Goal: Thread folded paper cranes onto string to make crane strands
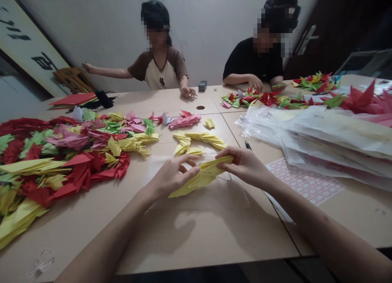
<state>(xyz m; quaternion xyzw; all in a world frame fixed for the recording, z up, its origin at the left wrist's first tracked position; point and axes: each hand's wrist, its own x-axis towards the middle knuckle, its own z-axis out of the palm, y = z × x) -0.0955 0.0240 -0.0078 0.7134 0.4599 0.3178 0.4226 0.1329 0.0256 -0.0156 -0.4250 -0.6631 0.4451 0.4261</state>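
Note:
A bundle of folded yellow paper pieces [200, 177] is held slanting above the table between my hands. My left hand [175, 172] has its thumb and fingers closed round the upper left side of the bundle. At the bundle's right end, my right hand [240, 162] pinches it between thumb and fingers. A thin dark thread loops down beneath the right end. Just beyond my hands, strung yellow folded pieces [206, 137] form a curve on the table. A translucent sheet [239, 193] lies under my hands.
Heaps of strung coloured paper [82, 168] cover the left side. Plastic bags [330, 132] are stacked at right, beside a pink-patterned sticker sheet [303, 181] and a black pen [248, 144]. Two people [162, 70] sit across the table [214, 242]; one handles coloured paper.

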